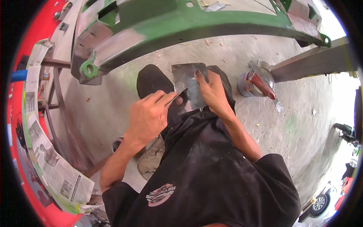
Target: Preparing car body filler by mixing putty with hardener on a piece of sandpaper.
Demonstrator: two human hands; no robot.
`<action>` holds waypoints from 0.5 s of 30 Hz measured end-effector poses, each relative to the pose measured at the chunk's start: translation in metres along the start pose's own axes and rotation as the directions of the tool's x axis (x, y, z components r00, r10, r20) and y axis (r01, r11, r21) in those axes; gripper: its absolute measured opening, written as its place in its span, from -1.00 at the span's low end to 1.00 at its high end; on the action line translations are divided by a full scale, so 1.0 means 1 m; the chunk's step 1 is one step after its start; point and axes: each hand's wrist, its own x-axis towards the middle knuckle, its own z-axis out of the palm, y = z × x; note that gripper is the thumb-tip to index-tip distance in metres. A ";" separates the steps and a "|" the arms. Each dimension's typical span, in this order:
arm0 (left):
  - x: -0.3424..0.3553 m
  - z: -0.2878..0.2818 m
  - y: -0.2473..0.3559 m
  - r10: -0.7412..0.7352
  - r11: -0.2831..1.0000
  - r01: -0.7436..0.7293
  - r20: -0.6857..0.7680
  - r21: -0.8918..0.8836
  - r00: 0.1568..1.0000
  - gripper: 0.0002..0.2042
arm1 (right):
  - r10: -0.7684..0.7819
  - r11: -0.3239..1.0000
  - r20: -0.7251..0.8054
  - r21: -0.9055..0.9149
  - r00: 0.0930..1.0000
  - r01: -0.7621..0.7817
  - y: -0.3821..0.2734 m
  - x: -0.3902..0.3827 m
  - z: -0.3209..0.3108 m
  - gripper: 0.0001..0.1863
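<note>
Head view looks straight down the person's dark shirt to the concrete floor [113,113], with both forearms reaching forward from the lower edge. The right hand [212,90] lies flat on a grey metal plate [189,81], fingers spread over its upper right part and thumb side pressing it down; the plate sits tilted in front of the chest, above the dark shoes, one of which [151,81] shows just left of it. The left hand [149,113] is closed around a thin flat scraper blade [177,96], pinched between thumb and forefinger — its tip touches the lower left part of the plate, at a shallow angle. So both hands are clamped, each on its own thing, and they sit close together with the blade bridging them.

To the right of the plate, on the floor, stands an open paint can [251,81] with a red-handled tool [264,87] laid across its rim. A grey beam [314,60] runs off behind it toward the right edge. Across the top arches a large body panel [181,22], green in part and sanded bare grey in others, with a ring-shaped lug at its lower left end. Along the left edge a red curved surface [15,125] is masked with strips of newspaper [49,159] — a metal stand [56,94] sits beside it.
</note>
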 end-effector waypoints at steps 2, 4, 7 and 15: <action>-0.002 0.008 0.001 -0.064 0.992 0.070 0.060 -0.106 0.996 -0.78 | 0.031 0.999 -0.003 -0.044 1.000 -0.031 0.010 0.002 0.000 -0.65; -0.004 0.018 0.003 -0.182 0.946 0.193 0.066 -0.261 0.981 -0.80 | 0.062 0.994 -0.001 -0.093 0.998 -0.062 0.014 0.004 -0.001 -0.65; -0.012 0.038 -0.004 -0.198 0.901 0.192 0.027 -0.389 0.980 -0.83 | 0.094 0.974 -0.013 -0.205 0.995 -0.095 0.009 0.005 0.001 -0.65; -0.030 0.055 -0.025 -0.374 0.343 0.571 0.449 -0.746 0.811 -0.84 | 0.109 0.920 0.059 -0.383 0.992 -0.079 0.024 0.023 0.006 -0.69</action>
